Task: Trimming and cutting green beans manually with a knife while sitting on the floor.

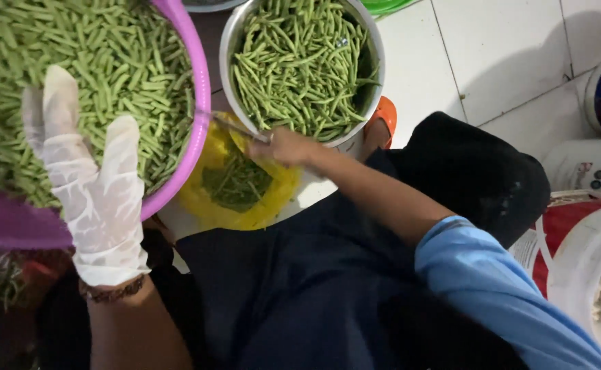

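I see the right hand [285, 146] clamped on a knife [240, 128], blade axis running 10–4 o'clock, tip pointing at 10 toward the pink basin [201, 103]. It sits btwn steel bowl of whole green beans [300, 62] at 12 and yellow bag of trimmings [235, 183] at 7. Gloved left hand [91, 185] open, fingers spread at 12, over cut beans [108, 55]; holds nothing.

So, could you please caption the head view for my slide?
Gloved left hand over cut beans in a purple basin; right hand holds a knife beside a steel bowl.
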